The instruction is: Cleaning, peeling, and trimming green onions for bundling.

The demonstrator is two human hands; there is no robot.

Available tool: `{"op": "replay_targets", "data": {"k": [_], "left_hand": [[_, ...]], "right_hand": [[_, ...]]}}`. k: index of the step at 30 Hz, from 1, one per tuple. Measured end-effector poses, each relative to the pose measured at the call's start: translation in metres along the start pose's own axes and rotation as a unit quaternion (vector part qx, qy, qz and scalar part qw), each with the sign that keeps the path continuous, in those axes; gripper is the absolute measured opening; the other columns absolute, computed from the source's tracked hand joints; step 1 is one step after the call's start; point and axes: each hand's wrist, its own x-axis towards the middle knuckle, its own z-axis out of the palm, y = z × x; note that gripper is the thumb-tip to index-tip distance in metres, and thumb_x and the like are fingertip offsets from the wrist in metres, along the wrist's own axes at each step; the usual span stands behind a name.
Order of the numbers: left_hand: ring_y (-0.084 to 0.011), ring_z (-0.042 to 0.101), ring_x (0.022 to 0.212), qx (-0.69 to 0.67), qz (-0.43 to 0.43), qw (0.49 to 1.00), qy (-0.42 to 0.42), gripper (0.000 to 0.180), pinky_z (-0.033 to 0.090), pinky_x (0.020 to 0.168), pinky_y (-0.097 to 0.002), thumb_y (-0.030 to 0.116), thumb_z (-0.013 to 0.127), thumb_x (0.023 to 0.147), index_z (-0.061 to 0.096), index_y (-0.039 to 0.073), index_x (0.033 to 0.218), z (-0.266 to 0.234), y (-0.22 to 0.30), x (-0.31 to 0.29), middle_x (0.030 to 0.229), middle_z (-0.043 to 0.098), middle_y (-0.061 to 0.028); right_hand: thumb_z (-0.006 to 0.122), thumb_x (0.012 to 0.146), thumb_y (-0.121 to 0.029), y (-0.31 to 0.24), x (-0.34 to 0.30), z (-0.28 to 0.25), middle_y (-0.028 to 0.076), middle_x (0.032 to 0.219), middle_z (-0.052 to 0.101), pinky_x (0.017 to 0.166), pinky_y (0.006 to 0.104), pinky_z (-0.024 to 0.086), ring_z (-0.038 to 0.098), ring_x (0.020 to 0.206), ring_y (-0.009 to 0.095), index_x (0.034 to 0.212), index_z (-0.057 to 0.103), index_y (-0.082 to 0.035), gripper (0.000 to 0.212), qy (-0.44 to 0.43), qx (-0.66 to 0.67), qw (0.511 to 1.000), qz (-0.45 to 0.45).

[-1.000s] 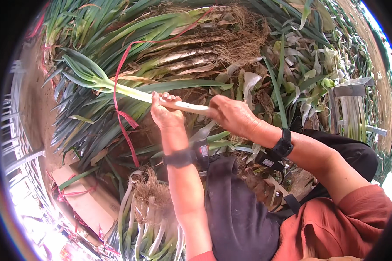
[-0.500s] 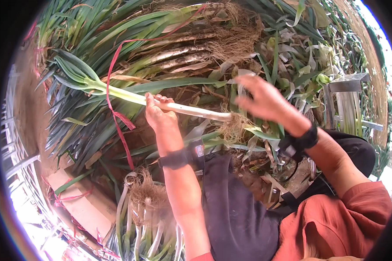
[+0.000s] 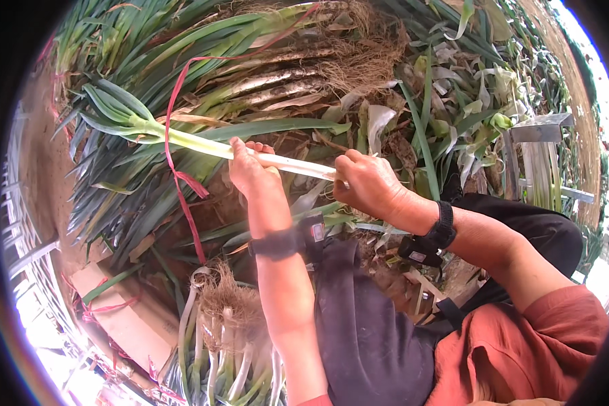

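Observation:
A long green onion [image 3: 296, 165] with a white stalk and green leaves lies slantwise across the middle of the view, its leaf end at the upper left. My left hand [image 3: 252, 169] is wrapped round the middle of the white stalk. At the root end, my right hand [image 3: 372, 184] is closed on the stalk and hides the roots. A red plastic tie [image 3: 176, 107] crosses by the stalk near the leaves. Behind it lies a big pile of untrimmed green onions [image 3: 277, 84] with dry brown roots.
Several peeled green onions [image 3: 243, 372] with roots lie at the lower left, beside a cardboard piece [image 3: 125, 318]. Stripped leaves [image 3: 446, 101] are heaped at the upper right. A metal-topped stand [image 3: 540, 128] is at the right. My dark-trousered leg [image 3: 372, 325] is below.
My right hand has come down and left from above the roots and closed on the root end. My left hand still grips the stalk, almost in the same place.

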Motion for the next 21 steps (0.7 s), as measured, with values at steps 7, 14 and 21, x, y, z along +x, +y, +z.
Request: {"op": "replay_targets", "data": {"k": [7, 14, 21], "left_hand": [[-0.0149, 0.046, 0.059, 0.0, -0.018, 1.0, -0.011, 0.019, 0.04, 0.054, -0.03, 0.022, 0.053, 0.09, 0.045, 0.006, 0.088, -0.005, -0.003, 0.004, 0.07, 0.047, -0.0031], [-0.0144, 0.044, 0.057, -0.014, -0.033, 0.999, -0.029, 0.019, 0.038, 0.052, -0.0288, 0.023, 0.051, 0.091, 0.044, 0.006, 0.088, -0.005, -0.002, 0.007, 0.069, 0.045, -0.0032], [-0.0125, 0.042, 0.054, -0.007, -0.017, 0.998, -0.052, 0.021, 0.038, 0.053, -0.0291, 0.026, 0.048, 0.093, 0.041, 0.008, 0.084, -0.011, 0.015, 0.001, 0.065, 0.043, -0.002]], "right_hand": [[0.06, 0.063, -0.007, 0.003, -0.001, 0.0, 0.01, 0.068, 0.05, 0.051, 0.0389, 0.048, 0.056, 0.059, 0.032, 0.069, 0.048, -0.005, 0.014, -0.027, 0.01, 0.999, -0.021], [0.061, 0.062, -0.003, 0.015, 0.0, -0.017, 0.01, 0.067, 0.048, 0.05, 0.0375, 0.045, 0.054, 0.058, 0.031, 0.067, 0.048, -0.004, 0.014, -0.042, 0.075, 0.992, -0.096], [0.057, 0.075, -0.005, 0.112, -0.004, -0.075, 0.007, 0.07, 0.054, 0.057, 0.0275, 0.043, 0.051, 0.066, 0.013, 0.073, 0.051, -0.001, 0.007, 0.07, 0.075, 0.957, 0.272]]}}
